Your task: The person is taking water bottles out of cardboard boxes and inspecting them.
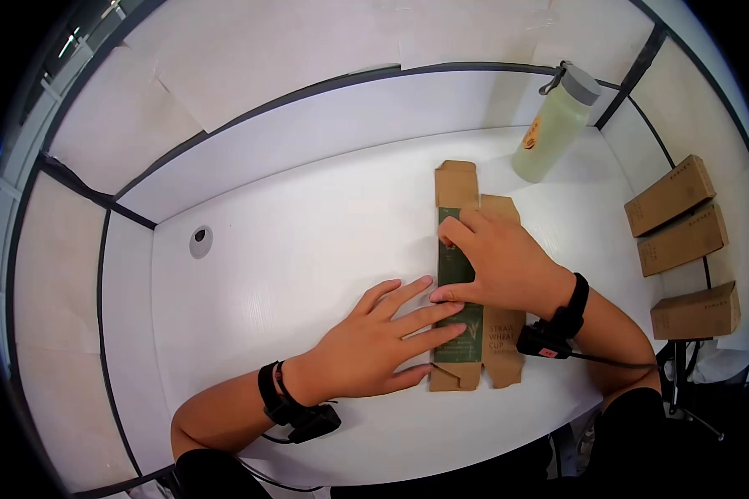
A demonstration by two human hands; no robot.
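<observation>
A flattened cardboard box [503, 324] lies lengthwise on the white desk, brown outside panels beside a dark green strip, with open flaps at both ends. Printed words on it read "STRAW WHEAT CUP". My left hand [370, 341] is spread flat, its fingertips resting on the lower green panel and the box's left edge. Across the upper part lies my right hand [508, 262], its fingers bent onto the green panel and its thumb at the left edge. The right fingertips are partly hidden. Both wrists wear black straps with small devices and cables.
A pale green bottle [549, 129] with a grey lid stands at the back right. Several closed brown boxes, among them a lower one [695, 314], are off the desk's right side. A grey cable grommet [200, 242] is set at the left. Low white partitions [333, 133] enclose the desk.
</observation>
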